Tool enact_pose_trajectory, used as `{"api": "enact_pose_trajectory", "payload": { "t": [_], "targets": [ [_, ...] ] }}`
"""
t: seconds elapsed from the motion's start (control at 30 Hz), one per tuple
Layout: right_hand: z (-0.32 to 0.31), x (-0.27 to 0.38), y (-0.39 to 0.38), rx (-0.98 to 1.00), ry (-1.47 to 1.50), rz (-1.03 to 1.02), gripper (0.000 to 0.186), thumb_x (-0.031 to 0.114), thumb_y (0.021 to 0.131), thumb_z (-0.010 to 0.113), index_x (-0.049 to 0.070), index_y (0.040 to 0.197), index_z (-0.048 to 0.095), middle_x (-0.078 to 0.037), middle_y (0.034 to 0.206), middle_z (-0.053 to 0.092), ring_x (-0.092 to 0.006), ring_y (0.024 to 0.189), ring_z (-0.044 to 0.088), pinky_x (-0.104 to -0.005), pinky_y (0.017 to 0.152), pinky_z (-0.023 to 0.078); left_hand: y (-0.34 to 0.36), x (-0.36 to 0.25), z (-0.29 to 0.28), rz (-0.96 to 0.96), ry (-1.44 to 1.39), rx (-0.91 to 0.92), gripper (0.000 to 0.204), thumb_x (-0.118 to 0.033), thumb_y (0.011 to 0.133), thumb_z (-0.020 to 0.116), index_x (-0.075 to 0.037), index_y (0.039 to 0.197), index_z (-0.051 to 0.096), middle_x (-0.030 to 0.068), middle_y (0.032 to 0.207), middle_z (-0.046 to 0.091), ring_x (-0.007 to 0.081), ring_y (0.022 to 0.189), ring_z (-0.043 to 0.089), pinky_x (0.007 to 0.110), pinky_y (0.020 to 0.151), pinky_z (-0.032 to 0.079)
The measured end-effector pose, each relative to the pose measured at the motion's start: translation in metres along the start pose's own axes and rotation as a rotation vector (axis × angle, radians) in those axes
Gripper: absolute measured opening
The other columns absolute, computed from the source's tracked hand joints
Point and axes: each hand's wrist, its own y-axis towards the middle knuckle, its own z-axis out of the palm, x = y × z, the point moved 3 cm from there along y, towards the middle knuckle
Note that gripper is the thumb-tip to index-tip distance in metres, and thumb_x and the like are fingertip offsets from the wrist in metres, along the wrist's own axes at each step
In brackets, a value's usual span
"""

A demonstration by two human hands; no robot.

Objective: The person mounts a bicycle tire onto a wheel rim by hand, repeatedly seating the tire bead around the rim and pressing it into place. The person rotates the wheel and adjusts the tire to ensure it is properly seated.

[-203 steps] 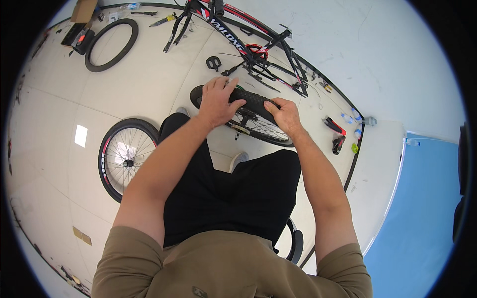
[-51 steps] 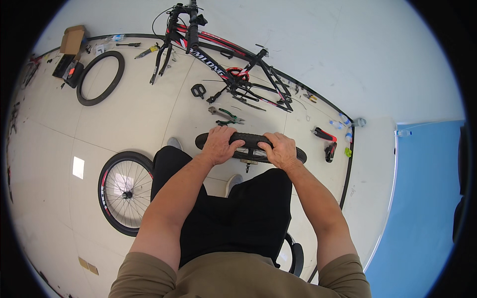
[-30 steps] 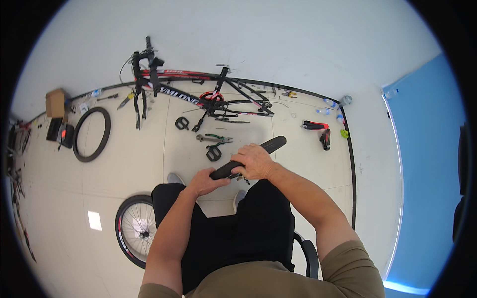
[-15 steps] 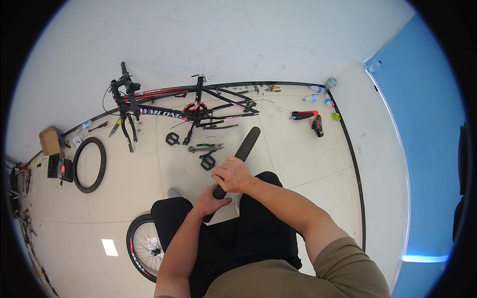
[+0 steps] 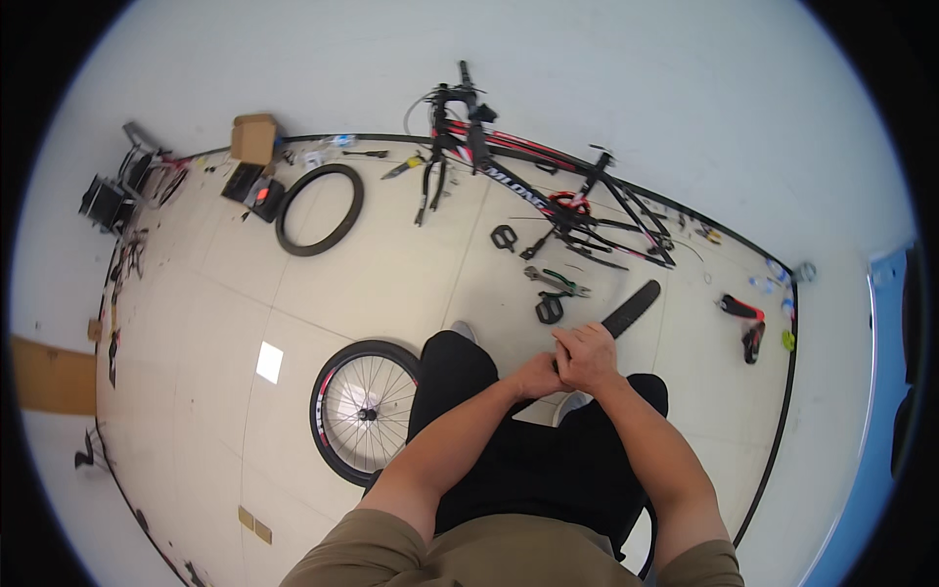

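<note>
A black knobby bicycle tyre (image 5: 632, 308) stands edge-on between my knees, angled away to the upper right. My right hand (image 5: 588, 352) is closed over its top. Lower and to the left, my left hand (image 5: 536, 375) grips the same tyre, partly hidden by my right hand and wrist; the rest of the wheel is hidden behind hands and legs. Just beyond my hands lie a black pedal (image 5: 550, 309) and green-handled pliers (image 5: 567, 289) beside a metal wrench (image 5: 538, 275).
A spoked wheel (image 5: 342, 396) lies by my left leg. Farther off are a loose tyre (image 5: 347, 220), an open cardboard box (image 5: 252, 137), a black-red frame (image 5: 514, 191) along the wall, another pedal (image 5: 504, 237), a black-red part (image 5: 743, 309) and several bottles (image 5: 780, 274).
The tyre has swung from crosswise to pointing away at a slant. My right hand now sits above my left, where earlier they were side by side. The whole view has shifted.
</note>
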Motion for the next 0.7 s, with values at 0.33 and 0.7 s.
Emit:
{"api": "enact_pose_trajectory", "payload": {
  "t": [0.33, 0.7],
  "targets": [
    [-0.011, 0.01, -0.007, 0.097, -0.036, 0.028, 0.014, 0.008, 0.078, 0.07, 0.005, 0.091, 0.073, -0.01, 0.075, 0.07, -0.0271, 0.072, 0.067, -0.0394, 0.075, 0.049, 0.008, 0.018, 0.02, -0.011, -0.077, 0.078, 0.047, -0.026, 0.071, 0.08, -0.003, 0.111, 0.07, 0.015, 0.104, 0.074, 0.0281, 0.097, 0.069, 0.039, 0.089, 0.053],
    [-0.065, 0.004, 0.01, 0.361, -0.034, -0.039, 0.045, 0.026, 0.074, 0.082, 0.006, 0.113, 0.07, -0.014, 0.123, 0.061, -0.0348, 0.12, 0.054, -0.0542, 0.114, 0.032, 0.009, 0.032, 0.017, 0.057, 0.014, -0.113, 0.044, -0.026, 0.065, 0.075, -0.002, 0.102, 0.068, 0.0222, 0.093, 0.072, 0.0385, 0.089, 0.069, 0.043, 0.082, 0.054]
  ]
}}
